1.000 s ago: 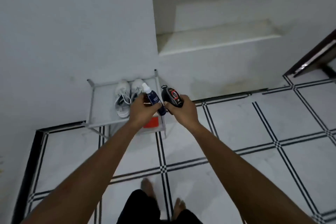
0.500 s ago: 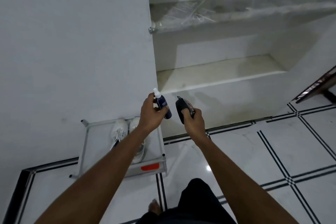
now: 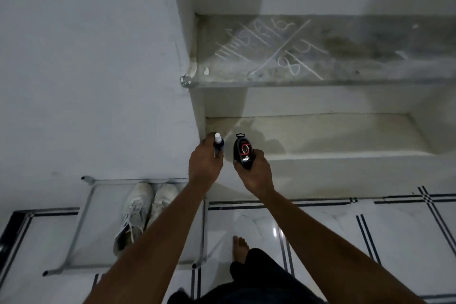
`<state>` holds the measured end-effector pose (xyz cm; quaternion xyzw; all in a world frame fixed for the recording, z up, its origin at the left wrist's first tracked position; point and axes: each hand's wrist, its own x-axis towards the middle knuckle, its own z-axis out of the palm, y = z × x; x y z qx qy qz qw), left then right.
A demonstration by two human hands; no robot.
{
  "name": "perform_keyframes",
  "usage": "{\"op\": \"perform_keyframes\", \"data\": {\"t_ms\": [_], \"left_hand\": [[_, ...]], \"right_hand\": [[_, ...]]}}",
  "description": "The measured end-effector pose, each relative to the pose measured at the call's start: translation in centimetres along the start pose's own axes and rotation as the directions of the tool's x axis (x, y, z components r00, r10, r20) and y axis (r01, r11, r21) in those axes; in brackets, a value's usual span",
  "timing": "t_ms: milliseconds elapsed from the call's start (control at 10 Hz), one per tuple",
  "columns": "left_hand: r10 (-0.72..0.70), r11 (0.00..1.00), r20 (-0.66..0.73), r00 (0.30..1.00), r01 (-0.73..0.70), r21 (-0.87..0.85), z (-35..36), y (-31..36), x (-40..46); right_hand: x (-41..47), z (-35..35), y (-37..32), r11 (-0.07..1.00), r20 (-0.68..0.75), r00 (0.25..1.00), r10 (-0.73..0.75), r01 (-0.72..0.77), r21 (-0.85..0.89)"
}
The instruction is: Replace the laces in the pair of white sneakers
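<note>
Sneakers sat side by side on the low rack, untouched. Left hand gripped a small spray bottle, right hand a black polish container, both near the lower ledge. Best set both down upright there, freeing hands for laces.

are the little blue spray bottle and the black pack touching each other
Apart. The head view shows pale ledge between the spray bottle in the left hand and the black pack in the right hand.

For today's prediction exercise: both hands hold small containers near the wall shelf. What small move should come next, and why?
Probably set the spray bottle and black container down on the lower shelf. Left hand and right hand are both occupied, while the sneakers wait untouched.
</note>
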<state>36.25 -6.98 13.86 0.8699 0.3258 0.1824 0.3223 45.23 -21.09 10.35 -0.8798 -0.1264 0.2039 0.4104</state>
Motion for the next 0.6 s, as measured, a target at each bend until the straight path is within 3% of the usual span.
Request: {"op": "perform_keyframes", "data": {"t_ms": [200, 400, 600], "left_hand": [[-0.092, 0.995, 0.009, 0.996, 0.092, 0.029, 2.5, -0.6, 2.4], [-0.154, 0.988, -0.071, 0.985, 0.155, 0.011, 3.8, -0.3, 3.1], [-0.344, 0.936, 0.01, 0.939, 0.342, 0.086, 3.6, 0.1, 2.5]], "right_hand": [[4.5, 0.8, -0.3, 0.992, 0.03, 1.0, -0.008, 0.012, -0.122], [7.1, 1.8, -0.7, 0.977, 0.015, 0.999, -0.05, 0.052, -0.207], [6.7, 2.5, -0.9, 0.95, -0.048, 0.998, -0.049, 0.032, -0.31]]}}
